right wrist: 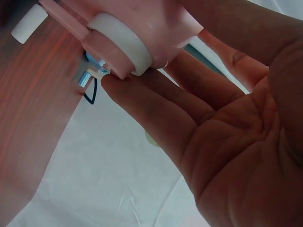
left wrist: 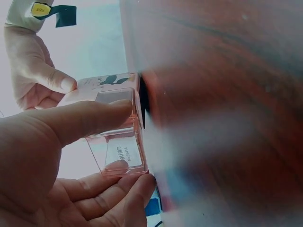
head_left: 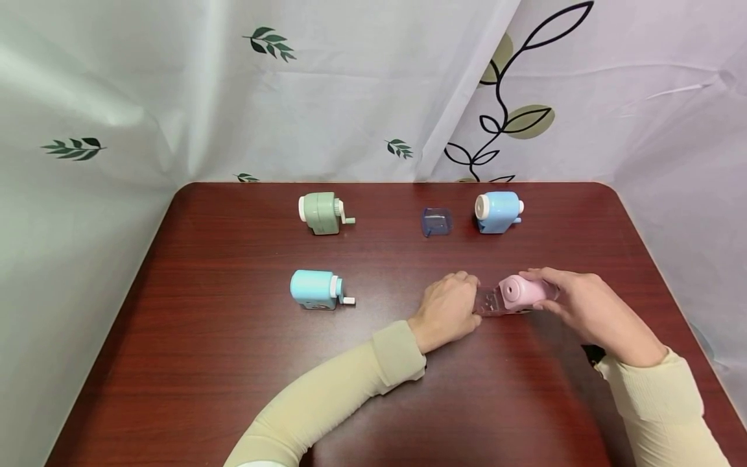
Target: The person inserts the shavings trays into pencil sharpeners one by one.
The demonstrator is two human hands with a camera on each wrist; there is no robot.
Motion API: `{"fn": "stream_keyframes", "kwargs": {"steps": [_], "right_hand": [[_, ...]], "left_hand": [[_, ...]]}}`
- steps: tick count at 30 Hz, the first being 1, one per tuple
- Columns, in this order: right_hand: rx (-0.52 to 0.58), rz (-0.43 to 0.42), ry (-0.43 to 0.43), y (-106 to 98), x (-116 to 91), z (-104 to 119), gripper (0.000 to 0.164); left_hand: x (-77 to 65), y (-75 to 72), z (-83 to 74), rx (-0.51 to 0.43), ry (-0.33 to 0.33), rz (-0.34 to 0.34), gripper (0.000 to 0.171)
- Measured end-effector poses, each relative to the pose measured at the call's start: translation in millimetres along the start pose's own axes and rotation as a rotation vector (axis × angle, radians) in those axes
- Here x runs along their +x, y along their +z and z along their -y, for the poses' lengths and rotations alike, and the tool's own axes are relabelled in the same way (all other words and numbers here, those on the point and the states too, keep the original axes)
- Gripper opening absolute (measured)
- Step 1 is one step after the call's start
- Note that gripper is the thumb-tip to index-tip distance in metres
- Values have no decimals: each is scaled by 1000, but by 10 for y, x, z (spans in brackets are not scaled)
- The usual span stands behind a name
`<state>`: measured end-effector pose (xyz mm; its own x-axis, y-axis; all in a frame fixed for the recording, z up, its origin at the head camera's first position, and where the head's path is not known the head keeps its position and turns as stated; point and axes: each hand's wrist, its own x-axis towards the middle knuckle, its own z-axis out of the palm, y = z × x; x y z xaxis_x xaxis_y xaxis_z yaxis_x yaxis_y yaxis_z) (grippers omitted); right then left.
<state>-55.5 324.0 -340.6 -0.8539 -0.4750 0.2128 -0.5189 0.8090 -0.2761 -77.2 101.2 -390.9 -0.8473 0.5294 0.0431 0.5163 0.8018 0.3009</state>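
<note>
My right hand (head_left: 589, 314) grips the body of a pink crank pencil sharpener (head_left: 525, 292), near the right side of the table. Fingers and thumb of my left hand (head_left: 448, 308) pinch a clear pinkish shavings drawer (head_left: 489, 302) at the sharpener's left end. In the left wrist view, the thumb lies on the drawer (left wrist: 125, 156) from one side and fingers touch the other; it meets the printed body (left wrist: 111, 81). How far it sits inside cannot be told. A white-knobbed crank (right wrist: 29, 23) sticks out beyond my right hand.
A green sharpener (head_left: 322, 213) stands at the back left, with a turquoise one (head_left: 314, 288) in front of it. At the back right are a blue sharpener (head_left: 498, 211) and a separate clear blue drawer (head_left: 438, 222). White patterned sheeting (head_left: 338, 91) surrounds the wooden table (head_left: 233, 363).
</note>
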Motion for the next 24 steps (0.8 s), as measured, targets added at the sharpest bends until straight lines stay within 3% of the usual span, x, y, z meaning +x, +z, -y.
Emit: {"fn": "stream_keyframes", "kwargs": {"steps": [24], "right_hand": [[0,28,24,-20,3,-1,46]], "left_hand": [[70,9,-31,-6,11,-6,48]]}}
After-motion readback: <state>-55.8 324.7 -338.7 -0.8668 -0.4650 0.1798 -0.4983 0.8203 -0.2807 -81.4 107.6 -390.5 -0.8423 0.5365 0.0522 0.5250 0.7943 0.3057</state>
